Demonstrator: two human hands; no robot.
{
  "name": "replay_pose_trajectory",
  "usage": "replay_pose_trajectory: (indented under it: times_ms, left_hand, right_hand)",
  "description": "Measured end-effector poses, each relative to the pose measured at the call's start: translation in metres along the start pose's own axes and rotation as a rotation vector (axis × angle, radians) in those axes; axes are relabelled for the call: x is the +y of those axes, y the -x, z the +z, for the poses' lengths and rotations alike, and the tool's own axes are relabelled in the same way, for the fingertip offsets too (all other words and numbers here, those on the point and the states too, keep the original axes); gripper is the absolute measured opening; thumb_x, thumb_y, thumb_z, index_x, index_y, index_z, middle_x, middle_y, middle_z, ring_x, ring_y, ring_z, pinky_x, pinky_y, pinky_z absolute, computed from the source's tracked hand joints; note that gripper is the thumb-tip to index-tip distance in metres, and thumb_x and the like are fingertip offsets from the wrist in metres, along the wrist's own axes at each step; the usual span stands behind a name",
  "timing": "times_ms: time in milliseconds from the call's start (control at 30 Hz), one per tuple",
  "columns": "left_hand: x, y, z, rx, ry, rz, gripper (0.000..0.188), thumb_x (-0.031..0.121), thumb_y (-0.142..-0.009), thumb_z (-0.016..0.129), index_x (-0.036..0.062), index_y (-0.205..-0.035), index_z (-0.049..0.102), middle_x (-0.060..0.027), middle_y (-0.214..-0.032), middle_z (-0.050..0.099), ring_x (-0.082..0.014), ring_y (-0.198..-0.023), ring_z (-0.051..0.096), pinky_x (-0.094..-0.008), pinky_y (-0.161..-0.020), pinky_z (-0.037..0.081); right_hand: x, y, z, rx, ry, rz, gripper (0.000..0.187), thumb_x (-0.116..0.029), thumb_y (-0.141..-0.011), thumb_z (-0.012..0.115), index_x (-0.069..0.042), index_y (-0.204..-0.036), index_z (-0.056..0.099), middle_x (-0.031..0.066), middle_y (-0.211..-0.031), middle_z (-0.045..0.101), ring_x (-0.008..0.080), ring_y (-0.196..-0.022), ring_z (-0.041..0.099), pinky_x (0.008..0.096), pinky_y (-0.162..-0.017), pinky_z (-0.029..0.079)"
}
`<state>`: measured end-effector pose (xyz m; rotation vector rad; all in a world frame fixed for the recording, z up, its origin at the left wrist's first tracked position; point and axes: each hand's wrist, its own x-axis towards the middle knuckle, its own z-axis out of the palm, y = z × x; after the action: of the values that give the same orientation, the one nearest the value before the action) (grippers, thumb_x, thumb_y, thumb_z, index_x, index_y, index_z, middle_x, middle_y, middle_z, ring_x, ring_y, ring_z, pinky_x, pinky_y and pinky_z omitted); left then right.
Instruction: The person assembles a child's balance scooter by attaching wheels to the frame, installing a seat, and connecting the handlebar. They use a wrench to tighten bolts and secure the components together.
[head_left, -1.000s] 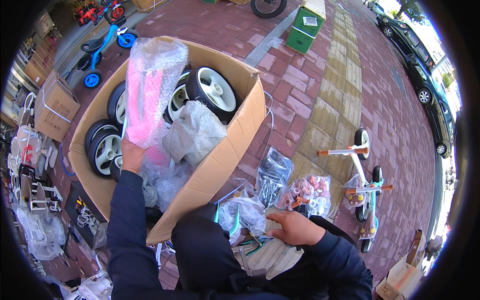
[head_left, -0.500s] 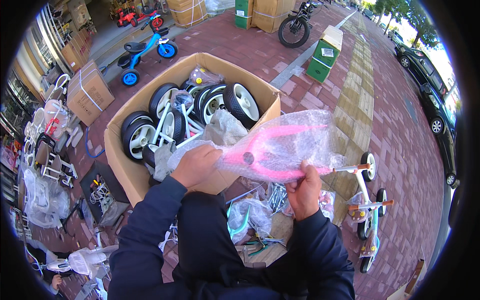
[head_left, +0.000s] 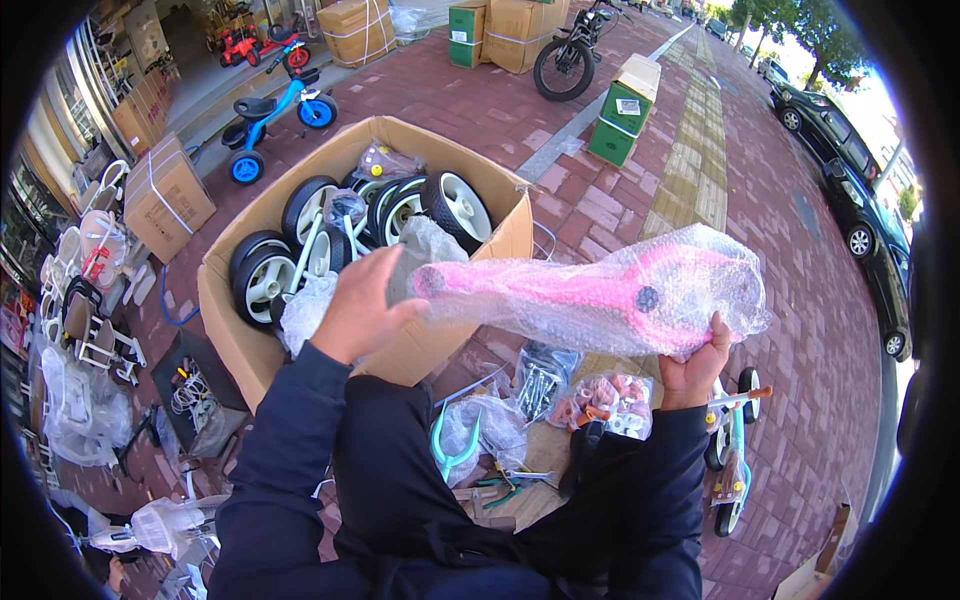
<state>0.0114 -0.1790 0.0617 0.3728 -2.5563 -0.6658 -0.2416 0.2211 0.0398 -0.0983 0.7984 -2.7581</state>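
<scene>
In front of me, a pink forked frame part (head_left: pixel 530 283) wrapped in bubble wrap lies roughly level in the air. My right hand (head_left: pixel 695 365) grips its wide forked end through the wrap, thumb up on the near side. At the narrow end, my left hand (head_left: pixel 362 305) has its fingers apart and appears to hold nothing. Beyond that hand stands a cardboard box (head_left: pixel 230 325) full of black-tyred wheels (head_left: pixel 458 208), white tubes and plastic wrapping. Below the part, by my legs, lie a teal forked part (head_left: pixel 455 445), a bag of bolts (head_left: pixel 545 378) and a bag of pink and white pieces (head_left: pixel 612 403).
Pliers (head_left: pixel 500 490) lie between my legs. A small wheeled scooter (head_left: pixel 735 450) stands at the right. A black bin (head_left: pixel 195 390) with cables is at the left, a blue tricycle (head_left: pixel 275 118) beyond the box. A green carton (head_left: pixel 625 110) stands farther off on the brick paving.
The wrapped part has shifted right and stretched out, its narrow end now showing. My left hand has let go and opened; my right hand has moved right, still holding.
</scene>
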Motion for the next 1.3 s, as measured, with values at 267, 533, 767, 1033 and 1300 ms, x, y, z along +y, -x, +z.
replay_pose_trajectory:
  times_ms: [267, 533, 767, 1033, 1300]
  left_hand:
    - [0.125, 0.006, 0.139, -0.617, 0.298, 0.346, 0.071, 0.029, -0.082, 0.076, 0.0019, -0.142, 0.047, -0.0237, -0.124, 0.064, -0.0391, -0.11, 0.064, -0.0464, -0.092, 0.053]
    - [0.134, 0.021, 0.169, -0.684, 1.171, 0.122, 0.071, 0.032, -0.091, 0.073, -0.0048, -0.144, 0.043, -0.015, -0.132, 0.062, -0.027, -0.117, 0.061, -0.041, -0.103, 0.046]
    - [0.13, 0.024, 0.19, -0.551, 1.739, -0.745, 0.033, 0.031, -0.106, 0.058, 0.0024, -0.121, 0.062, -0.0062, -0.115, 0.067, -0.017, -0.103, 0.065, -0.0322, -0.09, 0.052]
    - [0.098, -0.018, 0.161, -0.003, 1.645, -0.563, 0.04, 0.032, -0.106, 0.059, -0.0015, -0.127, 0.057, -0.0122, -0.117, 0.067, -0.0217, -0.1, 0.069, -0.0378, -0.086, 0.057]
    - [0.079, -0.012, 0.157, 0.027, 1.599, -0.527, 0.03, 0.009, -0.098, 0.058, -0.005, -0.124, 0.063, -0.0135, -0.109, 0.072, -0.0241, -0.091, 0.073, -0.0349, -0.081, 0.059]
  right_hand:
    - [-0.04, 0.014, -0.003, -0.198, 0.134, -0.038, 0.058, -0.045, -0.103, 0.052, -0.001, -0.141, 0.053, 0.0166, -0.136, 0.063, 0.0333, -0.121, 0.063, 0.0503, -0.106, 0.049]
    - [0.036, 0.03, 0.0, -0.13, 0.582, 0.001, 0.043, -0.046, -0.107, 0.053, -0.005, -0.1, 0.062, -0.0007, -0.095, 0.06, 0.0105, -0.083, 0.056, 0.0289, -0.077, 0.047]
    - [0.057, 0.048, 0.026, -0.262, 0.918, -0.02, 0.05, -0.046, -0.11, 0.046, -0.007, -0.081, 0.057, -0.0076, -0.076, 0.047, 0.0056, -0.072, 0.04, 0.0261, -0.066, 0.038]
    - [0.068, 0.058, 0.043, -0.635, 1.533, -0.472, 0.014, -0.015, -0.09, 0.068, -0.003, -0.099, 0.066, 0.0168, -0.087, 0.066, 0.0392, -0.08, 0.066, 0.0444, -0.068, 0.053]
    - [0.118, 0.089, 0.024, -1.033, 1.832, -0.223, 0.018, -0.018, -0.086, 0.061, -0.002, -0.079, 0.065, 0.0166, -0.079, 0.067, 0.0383, -0.073, 0.069, 0.0484, -0.063, 0.055]
